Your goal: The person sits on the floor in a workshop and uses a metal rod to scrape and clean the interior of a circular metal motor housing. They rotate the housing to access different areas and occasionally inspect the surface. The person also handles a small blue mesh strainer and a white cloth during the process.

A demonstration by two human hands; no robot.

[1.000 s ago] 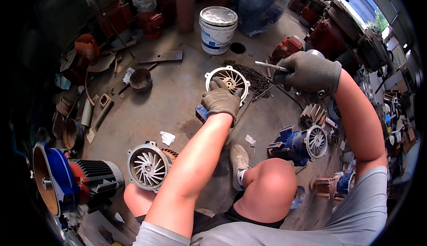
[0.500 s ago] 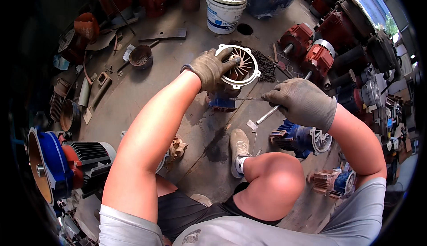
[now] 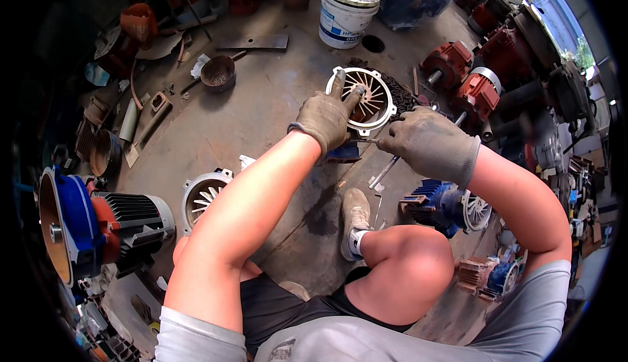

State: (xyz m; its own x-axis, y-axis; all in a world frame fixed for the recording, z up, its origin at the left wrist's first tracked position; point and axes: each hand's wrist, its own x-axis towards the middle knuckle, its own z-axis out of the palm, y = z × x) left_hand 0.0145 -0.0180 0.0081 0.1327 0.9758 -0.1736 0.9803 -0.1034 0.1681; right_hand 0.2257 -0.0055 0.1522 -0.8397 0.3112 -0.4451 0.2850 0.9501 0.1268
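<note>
A small electric motor with a round white end flange (image 3: pixel 373 126) and slim radial fan blades stands in front of me; a blue part of it (image 3: pixel 345 153) shows below. My gloved left hand (image 3: pixel 325 116) lies on the flange's left side, two fingers stretched over the rim and opening and its thumb hidden. Closed beside the flange's lower right edge, my gloved right hand (image 3: pixel 432 141) grips a thin dark rod-like tool (image 3: pixel 364 141) pointing at the motor's side. A long silvery metal bar (image 3: pixel 383 173) also runs through or behind that hand; its grip is hidden.
A blue motor (image 3: pixel 432 203) and a rusty one (image 3: pixel 487 277) lie to the right. Another white-flanged part (image 3: pixel 204 195) sits by my left arm, near a large blue-and-red motor (image 3: pixel 98 228). Beyond are a white bucket (image 3: pixel 348 14), a pan (image 3: pixel 218 74) and red motors (image 3: pixel 476 93).
My right hand has moved closer to the flange, bringing the thin tool nearer the motor's side. The view has shifted, and the white-flanged part by my left arm shows more.
</note>
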